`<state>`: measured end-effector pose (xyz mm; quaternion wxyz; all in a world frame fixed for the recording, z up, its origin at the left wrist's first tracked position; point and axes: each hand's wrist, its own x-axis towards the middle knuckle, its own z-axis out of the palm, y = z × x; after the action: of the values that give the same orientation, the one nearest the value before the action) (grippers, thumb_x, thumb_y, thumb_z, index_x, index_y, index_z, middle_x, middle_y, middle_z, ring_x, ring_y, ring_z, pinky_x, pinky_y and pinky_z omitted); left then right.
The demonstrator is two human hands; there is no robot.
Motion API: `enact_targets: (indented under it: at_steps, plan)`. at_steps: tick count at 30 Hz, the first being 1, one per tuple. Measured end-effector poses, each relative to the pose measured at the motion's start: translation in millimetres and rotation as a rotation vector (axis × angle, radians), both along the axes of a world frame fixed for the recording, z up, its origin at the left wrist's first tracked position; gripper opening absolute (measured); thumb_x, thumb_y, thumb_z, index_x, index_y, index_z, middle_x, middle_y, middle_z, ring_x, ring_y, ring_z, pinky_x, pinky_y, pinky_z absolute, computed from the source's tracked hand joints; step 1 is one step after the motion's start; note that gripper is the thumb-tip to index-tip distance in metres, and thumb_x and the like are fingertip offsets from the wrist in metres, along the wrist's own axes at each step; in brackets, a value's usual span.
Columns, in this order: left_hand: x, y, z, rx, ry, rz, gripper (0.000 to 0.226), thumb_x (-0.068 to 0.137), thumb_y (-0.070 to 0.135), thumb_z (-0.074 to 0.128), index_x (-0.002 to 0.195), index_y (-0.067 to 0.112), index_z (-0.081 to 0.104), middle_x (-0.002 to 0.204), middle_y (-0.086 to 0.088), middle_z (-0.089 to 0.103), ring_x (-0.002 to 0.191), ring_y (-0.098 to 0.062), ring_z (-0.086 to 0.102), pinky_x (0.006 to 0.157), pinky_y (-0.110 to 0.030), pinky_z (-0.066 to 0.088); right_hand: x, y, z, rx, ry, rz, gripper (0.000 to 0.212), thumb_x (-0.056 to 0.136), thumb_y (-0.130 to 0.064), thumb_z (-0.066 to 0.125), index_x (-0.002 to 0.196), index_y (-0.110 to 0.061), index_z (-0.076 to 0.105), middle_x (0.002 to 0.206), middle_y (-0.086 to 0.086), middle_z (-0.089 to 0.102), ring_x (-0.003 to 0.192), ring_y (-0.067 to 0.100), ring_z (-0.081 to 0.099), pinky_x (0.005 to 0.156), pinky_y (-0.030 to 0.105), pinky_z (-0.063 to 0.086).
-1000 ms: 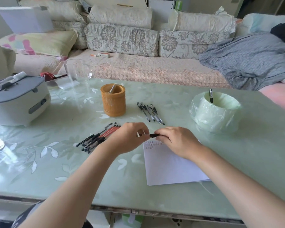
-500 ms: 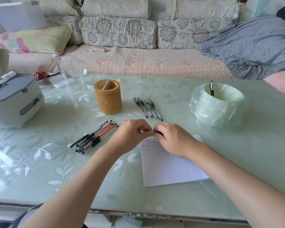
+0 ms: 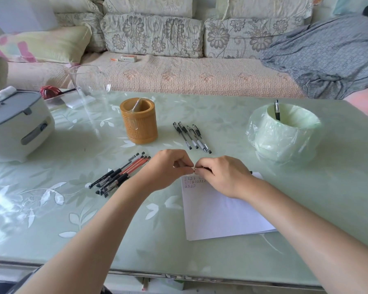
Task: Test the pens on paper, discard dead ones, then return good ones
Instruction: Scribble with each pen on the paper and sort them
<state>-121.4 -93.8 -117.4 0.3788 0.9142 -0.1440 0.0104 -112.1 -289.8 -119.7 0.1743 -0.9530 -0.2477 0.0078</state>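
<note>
My left hand (image 3: 170,168) and my right hand (image 3: 220,175) meet above the top edge of the white paper (image 3: 219,211), fingertips touching. Both pinch one pen; only its tail tip (image 3: 250,172) shows past my right hand. The paper carries a few scribbled lines (image 3: 194,181) at its top. A bunch of black and red pens (image 3: 121,175) lies left of my hands. Several black pens (image 3: 191,136) lie beyond them. A bamboo pen holder (image 3: 139,123) stands at centre left. The bag-lined green bin (image 3: 285,134) at right holds one black pen (image 3: 277,110).
A grey-lidded white appliance (image 3: 17,126) sits at the table's left edge. A clear glass jug (image 3: 89,88) stands behind the holder, with a red object (image 3: 48,92) beside it. The sofa (image 3: 179,73) runs along the table's far side, with a grey blanket (image 3: 327,54).
My hands have closed together along the pen, so the black section between them no longer shows. The camera view has tilted down a little.
</note>
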Motion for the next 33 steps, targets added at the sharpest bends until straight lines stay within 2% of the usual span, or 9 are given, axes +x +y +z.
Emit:
enact_targets:
  at_steps: [3, 7, 11, 15, 20, 23, 25, 29, 33]
  plan:
    - [1.6, 4.7, -4.0, 0.108, -0.015, 0.029, 0.006, 0.086, 0.024, 0.071, 0.09, 0.023, 0.067, 0.078, 0.014, 0.064, 0.073, -0.006, 0.059, 0.067, -0.018, 0.047, -0.5, -1.2, -0.5, 0.077, 0.093, -0.015, 0.032, 0.098, -0.04, 0.044, 0.126, -0.031, 0.054, 0.108, -0.003, 0.068, 0.101, 0.022, 0.061, 0.081, 0.033, 0.046]
    - [2.9, 10.7, -10.6, 0.301, -0.055, 0.094, 0.006, 0.087, 0.029, 0.065, 0.092, 0.026, 0.062, 0.081, 0.017, 0.056, 0.072, -0.006, 0.053, 0.065, -0.026, 0.045, 2.2, -7.2, -1.1, 0.284, 0.114, -0.004, 0.031, 0.094, -0.009, 0.042, 0.115, -0.032, 0.043, 0.075, 0.012, 0.055, 0.068, 0.027, 0.054, 0.064, 0.039, 0.046]
    - [4.4, 9.6, -11.0, 0.386, -0.097, 0.098, 0.004, 0.085, 0.026, 0.061, 0.088, 0.026, 0.061, 0.089, 0.013, 0.057, 0.083, -0.009, 0.05, 0.068, -0.028, 0.045, 0.3, -4.5, 2.1, 0.812, 0.414, -0.112, 0.029, 0.098, 0.001, 0.041, 0.105, -0.016, 0.063, 0.083, 0.01, 0.053, 0.06, 0.022, 0.056, 0.044, 0.029, 0.048]
    - [5.4, 12.2, -10.0, 0.438, -0.044, 0.142, 0.007, 0.084, 0.023, 0.056, 0.09, 0.023, 0.058, 0.088, 0.009, 0.055, 0.085, -0.013, 0.05, 0.07, -0.029, 0.047, -0.6, -6.5, 2.3, 1.128, 0.69, -0.091, 0.049, 0.092, 0.013, 0.03, 0.122, -0.006, 0.064, 0.093, 0.013, 0.056, 0.075, 0.025, 0.061, 0.059, 0.035, 0.054]
    - [6.9, 12.4, -13.7, 0.428, -0.088, 0.097, 0.023, 0.084, 0.023, 0.055, 0.106, 0.021, 0.059, 0.097, 0.004, 0.054, 0.094, -0.016, 0.048, 0.079, -0.027, 0.041, -2.6, -5.4, -7.8, 1.102, 0.69, -0.043, 0.046, 0.089, 0.013, 0.046, 0.128, -0.007, 0.057, 0.09, 0.007, 0.055, 0.075, 0.022, 0.06, 0.068, 0.034, 0.05]
    - [6.3, 8.0, -13.9, 0.372, -0.117, 0.056, 0.027, 0.084, 0.021, 0.057, 0.111, 0.022, 0.061, 0.102, 0.003, 0.054, 0.099, -0.016, 0.046, 0.086, -0.028, 0.04, -3.8, -2.6, -15.1, 1.094, 0.641, -0.108, 0.019, 0.095, -0.011, 0.056, 0.112, -0.011, 0.063, 0.077, 0.003, 0.051, 0.063, 0.017, 0.054, 0.058, 0.029, 0.042]
    - [6.5, 5.4, -13.6, 0.328, -0.1, 0.03, 0.025, 0.085, 0.022, 0.059, 0.11, 0.023, 0.062, 0.102, 0.004, 0.054, 0.1, -0.016, 0.048, 0.089, -0.03, 0.042, -4.1, -1.7, -17.8, 1.096, 0.643, -0.114, 0.023, 0.09, -0.028, 0.052, 0.101, -0.012, 0.064, 0.07, 0.001, 0.05, 0.054, 0.017, 0.05, 0.045, 0.025, 0.03]
    - [5.8, 4.0, -16.3, 0.328, -0.042, -0.028, 0.035, 0.08, 0.044, 0.072, 0.11, 0.028, 0.063, 0.102, 0.007, 0.052, 0.099, -0.014, 0.045, 0.081, -0.024, 0.035, -3.6, -0.6, -18.4, 1.011, 0.625, -0.13, 0.018, 0.078, -0.015, 0.049, 0.093, -0.012, 0.061, 0.065, 0.006, 0.058, 0.042, 0.019, 0.05, 0.038, 0.022, 0.016]
    - [6.6, 3.3, -18.2, 0.348, -0.048, -0.03, 0.041, 0.076, 0.049, 0.074, 0.111, 0.031, 0.062, 0.105, 0.006, 0.05, 0.101, -0.013, 0.041, 0.084, -0.024, 0.036, -1.7, -1.9, -17.7, 0.948, 0.619, -0.161, 0.017, 0.084, 0.006, 0.054, 0.081, -0.01, 0.058, 0.06, 0.012, 0.058, 0.042, 0.019, 0.051, 0.037, 0.018, 0.021]
